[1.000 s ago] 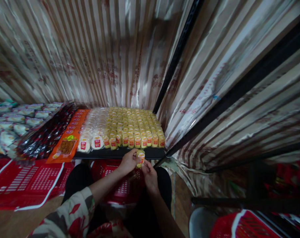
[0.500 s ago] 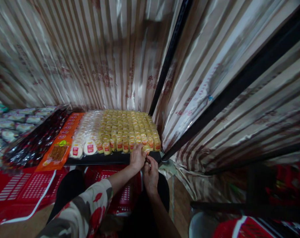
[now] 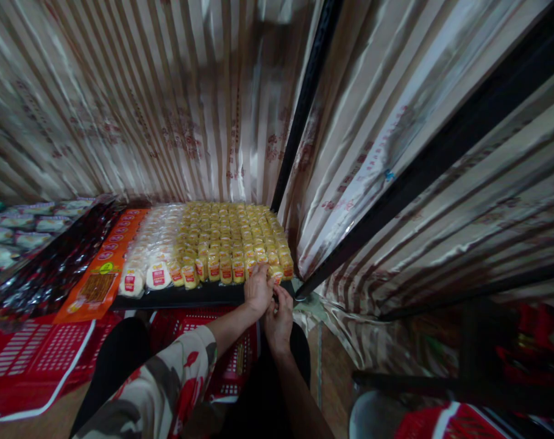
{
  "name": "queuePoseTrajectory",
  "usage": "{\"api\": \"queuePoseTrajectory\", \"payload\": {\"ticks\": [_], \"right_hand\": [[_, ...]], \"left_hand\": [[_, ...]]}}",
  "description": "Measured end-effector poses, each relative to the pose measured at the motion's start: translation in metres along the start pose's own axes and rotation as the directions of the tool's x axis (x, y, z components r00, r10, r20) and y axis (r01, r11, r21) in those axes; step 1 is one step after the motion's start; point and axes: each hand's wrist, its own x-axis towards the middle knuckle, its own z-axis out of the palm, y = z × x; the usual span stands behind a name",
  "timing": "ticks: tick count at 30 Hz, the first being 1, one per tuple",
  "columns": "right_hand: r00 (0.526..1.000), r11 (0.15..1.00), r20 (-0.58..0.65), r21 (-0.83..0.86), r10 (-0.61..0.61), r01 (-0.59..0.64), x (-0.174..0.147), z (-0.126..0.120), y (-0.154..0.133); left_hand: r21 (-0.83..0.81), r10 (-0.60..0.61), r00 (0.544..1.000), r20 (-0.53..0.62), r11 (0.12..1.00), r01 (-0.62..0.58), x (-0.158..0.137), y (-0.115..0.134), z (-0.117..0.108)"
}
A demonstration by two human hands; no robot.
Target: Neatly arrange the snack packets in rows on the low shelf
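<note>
Both hands have moved up from mid-frame to the shelf edge at lower centre. Left hand [image 3: 258,286] and right hand [image 3: 278,314] pinch one yellow packet [image 3: 275,277] between the fingertips, now pressed against the front row of yellow packets [image 3: 231,241] at its right end, on the black shelf [image 3: 180,297]. Reads as slotting it in. Red basket [image 3: 231,366] sits below the wrists.
</note>
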Motion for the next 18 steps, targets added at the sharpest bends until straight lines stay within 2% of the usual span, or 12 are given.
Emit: {"api": "queuePoseTrajectory", "payload": {"ticks": [9, 13, 18], "right_hand": [[0.999, 0.999, 0.019, 0.001, 0.033, -0.033, 0.005, 0.008, 0.012], [0.999, 1.000, 0.035, -0.011, 0.024, -0.024, 0.006, 0.008, 0.017], [0.999, 0.998, 0.045, -0.066, 0.014, -0.011, 0.006, 0.009, 0.019]], "left_hand": [[0.010, 0.025, 1.000, -0.010, 1.000, -0.024, 0.001, 0.000, 0.005], [-0.034, 0.102, 0.994, -0.049, 0.994, -0.104, -0.007, -0.004, 0.005], [-0.040, 0.163, 0.987, -0.003, 0.986, -0.163, -0.017, -0.015, 0.007]]}}
